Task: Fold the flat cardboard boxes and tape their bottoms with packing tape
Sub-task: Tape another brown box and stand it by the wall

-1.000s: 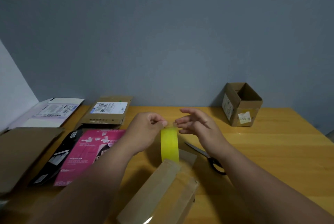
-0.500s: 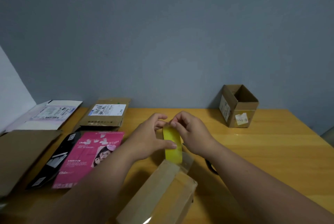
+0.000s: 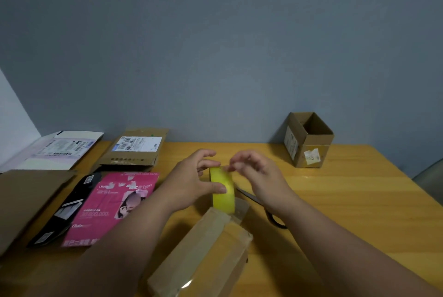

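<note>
A wooden table [image 3: 347, 200] fills the lower half of the view under a grey-blue wall [image 3: 215, 45]. Along its left side lie the flat pieces: a plain brown flat cardboard sheet [image 3: 26, 200] at the near left edge, a pink printed flat box [image 3: 107, 208] beside it with a black flat package [image 3: 67, 208] between the two, a white-and-lilac flat box [image 3: 60, 150] at the far left corner, and a brown flat box with a white shipping label [image 3: 136, 148] next to that. Near the middle front stands the folded cardboard box [image 3: 201, 256], its upturned face closed and crossed by a glossy strip of clear tape that catches the light close to the camera. At the far right, against the wall, sits an open small box [image 3: 309, 139] with a torn label on its front (well apart from everything else). The yellow tape roll [image 3: 223, 191] stands on edge just beyond the folded box, touching its far end. The left hand [image 3: 191, 181] grips the roll, thumb across the yellow band and fingers curled over its top. The right hand [image 3: 259, 172] hovers at the roll's upper edge, fingertips drawn together as if pinching the tape end, though motion blur hides whether they really hold it. Scissors [image 3: 263, 205] lie on the table under the right wrist, mostly hidden.
</note>
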